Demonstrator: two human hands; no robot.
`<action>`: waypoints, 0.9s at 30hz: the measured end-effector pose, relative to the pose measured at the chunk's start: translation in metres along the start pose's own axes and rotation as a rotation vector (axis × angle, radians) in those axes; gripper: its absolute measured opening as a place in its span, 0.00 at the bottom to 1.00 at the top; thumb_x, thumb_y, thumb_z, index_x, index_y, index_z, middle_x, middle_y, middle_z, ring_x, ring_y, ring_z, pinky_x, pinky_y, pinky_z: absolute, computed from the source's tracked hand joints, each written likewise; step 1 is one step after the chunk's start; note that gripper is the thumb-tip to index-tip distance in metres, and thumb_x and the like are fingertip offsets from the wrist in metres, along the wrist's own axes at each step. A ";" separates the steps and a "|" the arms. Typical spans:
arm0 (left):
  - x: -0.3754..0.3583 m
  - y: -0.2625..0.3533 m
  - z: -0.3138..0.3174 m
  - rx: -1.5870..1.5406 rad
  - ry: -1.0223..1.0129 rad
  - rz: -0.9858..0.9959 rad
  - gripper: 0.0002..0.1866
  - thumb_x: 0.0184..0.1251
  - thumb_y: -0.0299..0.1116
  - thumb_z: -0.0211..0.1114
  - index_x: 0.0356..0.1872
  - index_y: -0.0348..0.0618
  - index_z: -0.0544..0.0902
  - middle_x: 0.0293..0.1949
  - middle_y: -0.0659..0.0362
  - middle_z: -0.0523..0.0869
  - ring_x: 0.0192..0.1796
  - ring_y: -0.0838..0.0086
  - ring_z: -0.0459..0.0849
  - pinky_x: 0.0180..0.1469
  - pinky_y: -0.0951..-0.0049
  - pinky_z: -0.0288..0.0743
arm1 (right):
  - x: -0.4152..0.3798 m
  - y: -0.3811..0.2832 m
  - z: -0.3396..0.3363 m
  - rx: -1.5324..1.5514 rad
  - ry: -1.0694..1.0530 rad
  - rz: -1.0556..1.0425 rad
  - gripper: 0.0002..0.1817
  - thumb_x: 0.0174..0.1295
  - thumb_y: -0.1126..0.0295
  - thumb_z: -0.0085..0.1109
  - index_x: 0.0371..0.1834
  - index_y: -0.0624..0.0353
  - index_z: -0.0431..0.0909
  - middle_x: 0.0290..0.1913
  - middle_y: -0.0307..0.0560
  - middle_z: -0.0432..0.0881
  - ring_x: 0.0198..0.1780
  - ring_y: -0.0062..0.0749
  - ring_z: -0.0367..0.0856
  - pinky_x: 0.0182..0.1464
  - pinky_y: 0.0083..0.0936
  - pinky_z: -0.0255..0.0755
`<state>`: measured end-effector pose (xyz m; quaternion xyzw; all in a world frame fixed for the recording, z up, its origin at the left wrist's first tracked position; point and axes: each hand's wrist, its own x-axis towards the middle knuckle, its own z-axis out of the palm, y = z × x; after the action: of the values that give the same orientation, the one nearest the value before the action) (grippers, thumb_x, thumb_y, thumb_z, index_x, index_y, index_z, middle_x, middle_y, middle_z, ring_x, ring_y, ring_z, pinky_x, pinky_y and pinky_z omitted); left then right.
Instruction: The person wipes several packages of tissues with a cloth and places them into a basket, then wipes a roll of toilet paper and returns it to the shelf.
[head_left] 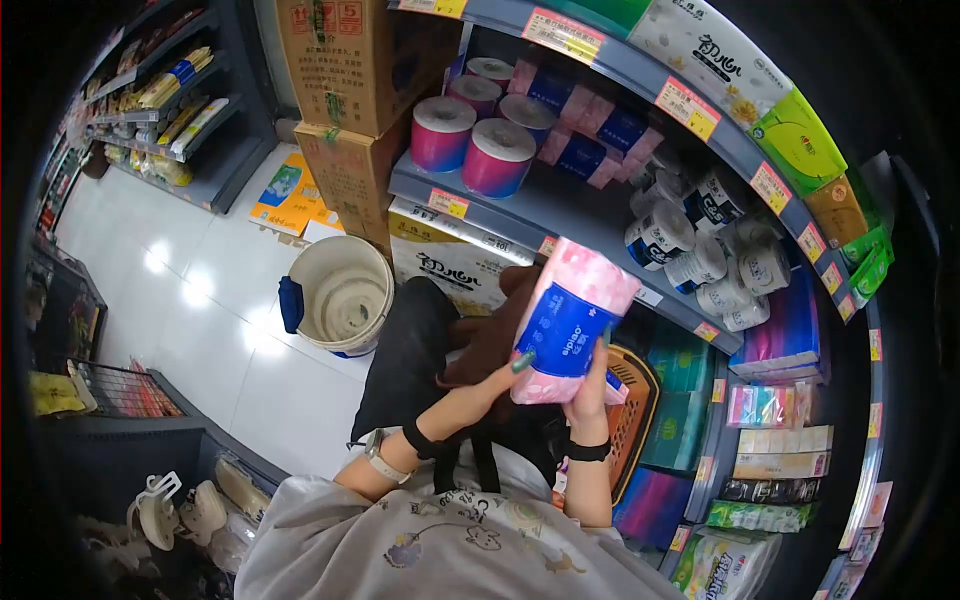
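Observation:
Between my two hands is a pink pack of tissues point(572, 325) with a blue paper band, tilted and held in front of the shelf. My left hand point(490, 388) grips its lower left side, fingertips at the band's edge. Closed on the lower right edge is my right hand point(590, 390), its thumb lying along the side. An orange basket point(643, 415) stands just right of my right wrist, partly hidden by my arm. Similar pink packs point(600, 125) with blue bands lie at the back of the shelf, beside several pink-and-blue toilet rolls point(498, 160).
White-and-dark wrapped rolls point(660, 237) sit on the shelf's right part. A white bucket point(345, 290) stands on the tiled floor to the left, near stacked cardboard boxes point(350, 175). Lower right shelves hold packaged goods point(785, 452); slippers point(155, 510) hang at lower left.

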<state>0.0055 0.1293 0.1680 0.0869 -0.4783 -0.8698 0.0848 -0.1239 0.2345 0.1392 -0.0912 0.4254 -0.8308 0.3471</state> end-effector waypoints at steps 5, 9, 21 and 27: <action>0.007 -0.030 0.000 0.000 0.017 0.054 0.22 0.66 0.41 0.44 0.53 0.35 0.66 0.49 0.59 0.73 0.51 0.79 0.70 0.53 0.79 0.62 | 0.028 0.001 -0.008 -0.566 -0.029 -0.218 0.25 0.65 0.59 0.34 0.60 0.65 0.53 0.58 0.48 0.60 0.58 0.29 0.59 0.59 0.22 0.50; 0.012 -0.036 -0.007 -0.146 0.003 -0.256 0.19 0.65 0.42 0.45 0.46 0.35 0.72 0.20 0.64 0.76 0.22 0.84 0.73 0.23 0.88 0.65 | 0.004 0.001 0.023 -0.319 -0.002 -0.269 0.30 0.61 0.52 0.40 0.61 0.60 0.51 0.52 0.45 0.66 0.50 0.26 0.68 0.52 0.21 0.62; -0.005 0.006 -0.007 0.094 -0.071 -0.342 0.24 0.61 0.48 0.49 0.49 0.40 0.73 0.40 0.61 0.78 0.40 0.83 0.73 0.43 0.84 0.66 | -0.026 0.015 -0.002 -0.083 -0.164 0.087 0.37 0.43 0.52 0.62 0.54 0.58 0.58 0.47 0.43 0.71 0.45 0.28 0.72 0.47 0.25 0.69; 0.015 -0.018 0.002 -0.302 -0.023 -0.058 0.22 0.63 0.40 0.51 0.53 0.36 0.68 0.49 0.61 0.72 0.50 0.82 0.68 0.55 0.82 0.58 | -0.011 0.006 0.042 -0.293 0.062 -0.088 0.24 0.61 0.55 0.40 0.56 0.57 0.60 0.51 0.41 0.68 0.52 0.28 0.66 0.56 0.26 0.58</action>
<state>-0.0111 0.1369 0.1534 0.0772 -0.3401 -0.9349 0.0664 -0.0936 0.2124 0.1623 -0.1339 0.5483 -0.7766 0.2799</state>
